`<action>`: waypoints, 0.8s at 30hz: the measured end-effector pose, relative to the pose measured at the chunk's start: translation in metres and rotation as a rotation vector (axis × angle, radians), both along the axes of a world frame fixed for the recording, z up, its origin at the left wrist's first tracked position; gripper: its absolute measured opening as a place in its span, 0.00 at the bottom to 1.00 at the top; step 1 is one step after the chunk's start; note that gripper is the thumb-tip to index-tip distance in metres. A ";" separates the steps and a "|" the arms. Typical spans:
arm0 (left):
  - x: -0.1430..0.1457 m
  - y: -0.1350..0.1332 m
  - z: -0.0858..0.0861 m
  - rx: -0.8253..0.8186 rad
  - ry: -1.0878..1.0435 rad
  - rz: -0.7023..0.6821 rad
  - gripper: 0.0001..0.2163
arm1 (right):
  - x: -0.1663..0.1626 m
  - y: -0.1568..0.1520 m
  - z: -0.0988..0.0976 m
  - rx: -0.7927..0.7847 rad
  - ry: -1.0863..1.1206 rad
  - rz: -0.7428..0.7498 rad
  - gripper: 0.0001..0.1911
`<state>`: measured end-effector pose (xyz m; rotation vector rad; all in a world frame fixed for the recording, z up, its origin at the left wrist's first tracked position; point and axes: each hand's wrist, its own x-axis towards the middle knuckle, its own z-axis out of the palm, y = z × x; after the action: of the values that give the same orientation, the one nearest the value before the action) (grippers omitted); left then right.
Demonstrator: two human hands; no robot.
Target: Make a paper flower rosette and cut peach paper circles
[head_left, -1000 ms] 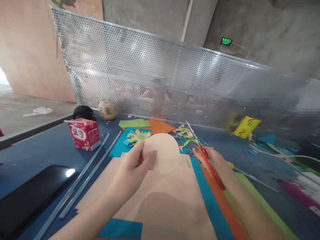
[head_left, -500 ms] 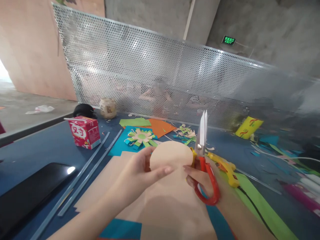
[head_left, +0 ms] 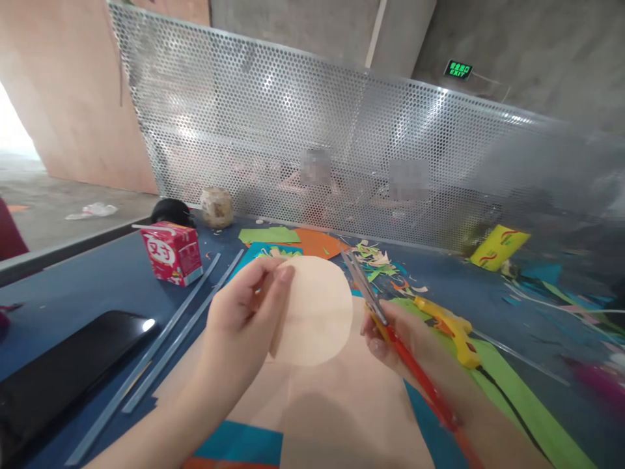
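Observation:
My left hand (head_left: 247, 312) pinches the left edge of a round cream paper disc (head_left: 319, 312) between thumb and fingers, holding it up above the table. Just right of the disc, my right hand (head_left: 395, 332) is closed on a pair of red-handled scissors (head_left: 375, 303). Their blades point up and to the left, near the disc's right edge, and look almost closed. Beneath both hands lie larger cream paper sheets (head_left: 351, 417) over blue paper (head_left: 244, 443). Behind the disc, a fringed paper flower (head_left: 276, 251) is mostly hidden.
A yellow glue gun (head_left: 454, 332) lies on green paper at right. Paper scraps (head_left: 374, 257) are strewn behind. Left are glue sticks (head_left: 180, 332), a black phone (head_left: 73, 371) and a red drink carton (head_left: 170, 253). A perforated metal screen (head_left: 273, 111) borders the far edge; people are behind it.
The disc has turned more toward me, and my left hand has shifted to its left edge. The scissors have swung from upright to leaning left, beside the disc.

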<state>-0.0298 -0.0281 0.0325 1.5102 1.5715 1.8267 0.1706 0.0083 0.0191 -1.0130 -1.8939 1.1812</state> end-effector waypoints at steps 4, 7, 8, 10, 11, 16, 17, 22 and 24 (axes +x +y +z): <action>-0.002 -0.002 0.001 0.068 0.122 0.086 0.06 | 0.004 -0.001 0.004 0.006 -0.168 0.009 0.15; -0.001 -0.003 0.001 0.089 0.192 0.093 0.05 | 0.004 -0.003 0.006 -0.015 -0.218 0.027 0.14; -0.001 -0.003 0.001 0.093 0.214 0.100 0.04 | 0.004 -0.004 0.005 -0.026 -0.223 0.031 0.13; -0.001 -0.003 0.001 0.101 0.245 0.110 0.04 | 0.004 -0.004 0.004 -0.035 -0.224 0.032 0.12; -0.001 -0.003 0.001 0.104 0.250 0.112 0.04 | 0.003 -0.004 0.004 -0.030 -0.221 0.033 0.12; 0.000 -0.003 0.002 0.111 0.236 0.086 0.04 | 0.002 -0.004 0.001 0.037 -0.183 0.039 0.18; 0.000 -0.004 0.002 0.107 0.233 0.081 0.04 | 0.001 -0.004 0.001 0.035 -0.180 0.040 0.19; 0.000 -0.005 0.003 0.103 0.231 0.075 0.04 | 0.001 -0.005 -0.001 0.034 -0.156 0.026 0.19; 0.000 -0.005 0.004 0.096 0.239 0.075 0.04 | 0.001 -0.005 -0.001 0.053 -0.147 0.009 0.19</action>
<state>-0.0298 -0.0329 0.0362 1.7941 1.6875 1.8422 0.1713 0.0037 0.0177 -1.0898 -2.0347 1.0818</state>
